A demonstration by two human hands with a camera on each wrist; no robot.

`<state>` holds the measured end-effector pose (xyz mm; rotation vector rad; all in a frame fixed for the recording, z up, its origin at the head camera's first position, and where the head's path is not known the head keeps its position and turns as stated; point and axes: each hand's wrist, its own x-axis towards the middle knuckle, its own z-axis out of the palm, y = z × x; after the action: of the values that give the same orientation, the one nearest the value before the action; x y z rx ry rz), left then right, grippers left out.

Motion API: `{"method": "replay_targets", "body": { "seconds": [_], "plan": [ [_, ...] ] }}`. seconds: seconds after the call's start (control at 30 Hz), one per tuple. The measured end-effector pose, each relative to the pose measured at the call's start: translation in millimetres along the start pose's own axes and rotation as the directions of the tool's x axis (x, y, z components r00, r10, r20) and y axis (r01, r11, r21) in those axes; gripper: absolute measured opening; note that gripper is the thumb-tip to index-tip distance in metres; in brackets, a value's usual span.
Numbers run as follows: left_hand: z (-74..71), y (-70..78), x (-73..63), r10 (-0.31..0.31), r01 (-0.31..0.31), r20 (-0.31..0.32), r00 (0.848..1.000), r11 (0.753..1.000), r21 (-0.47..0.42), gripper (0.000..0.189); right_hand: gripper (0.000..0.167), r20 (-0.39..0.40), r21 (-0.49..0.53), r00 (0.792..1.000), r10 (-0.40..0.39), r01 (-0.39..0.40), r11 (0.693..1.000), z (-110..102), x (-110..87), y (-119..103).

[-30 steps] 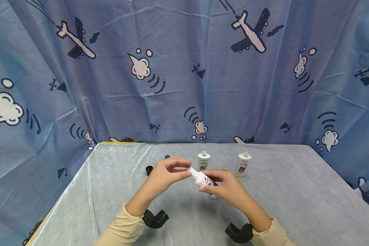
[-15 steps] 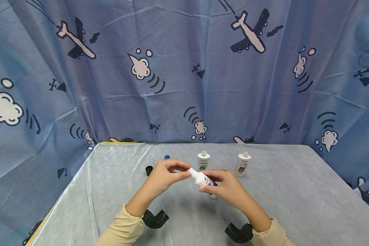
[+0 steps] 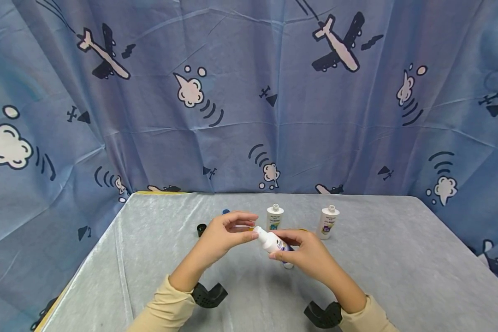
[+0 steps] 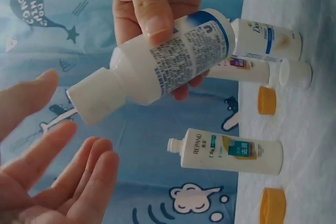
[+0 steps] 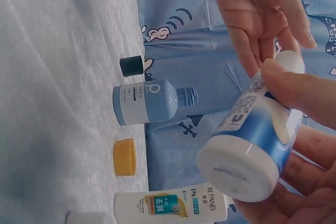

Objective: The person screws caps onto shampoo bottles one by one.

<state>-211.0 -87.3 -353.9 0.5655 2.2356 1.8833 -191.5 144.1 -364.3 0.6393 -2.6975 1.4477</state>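
While gripped mid-frame in the right hand (image 3: 311,256), white bottle (image 3: 272,242) tilted, capped end up-left toward left hand (image 3: 224,237), fingers (image 4: 79,171) spread, just off the cap (image 4: 97,98).

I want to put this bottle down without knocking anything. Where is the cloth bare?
Bare: the wide stretch right of the far-right bottle, and the left side nearer than the black cap. Crowded: the middle, behind the hands, where the REPAND bottle, a blue bottle and yellow caps stand close together.

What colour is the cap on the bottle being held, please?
White, clearest in the left wrist view: cap on the held bottle.
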Motion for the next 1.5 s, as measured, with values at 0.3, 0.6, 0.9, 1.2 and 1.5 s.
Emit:
{"method": "replay_targets", "body": {
  "seconds": [0.3,0.6,0.9,1.2,1.5],
  "plan": [
    [3.6,-2.7,1.8,-0.026,0.034,-0.072,0.997,0.994,0.106,0.026,0.041,0.002,0.002,1.0,-0.005,0.005,1.0,1.0,0.0,1.7],
    [1.1,-0.9,-0.5,0.018,-0.019,0.036,0.999,0.999,0.041,0.029,0.042,0.008,-0.003,1.0,-0.022,0.022,1.0,-0.6,-0.5,-0.1],
    [-0.9,0.4,-2.2,0.051,-0.053,0.095,0.994,0.998,0.022,0.03,0.04,0.016,0.002,1.0,-0.008,0.008,1.0,0.6,-0.9,0.8],
    [0.1,1.1,-0.1,-0.033,0.035,-0.049,0.998,0.999,0.035,0.031,0.041,0.0,0.0,1.0,-0.01,0.01,1.0,0.8,-0.7,1.2],
    [2.6,0.0,0.1,-0.016,0.022,-0.063,0.998,0.995,0.095,0.025,0.041,0.007,-0.009,1.0,-0.022,0.022,1.0,1.5,-0.5,2.5]
  ]
}}
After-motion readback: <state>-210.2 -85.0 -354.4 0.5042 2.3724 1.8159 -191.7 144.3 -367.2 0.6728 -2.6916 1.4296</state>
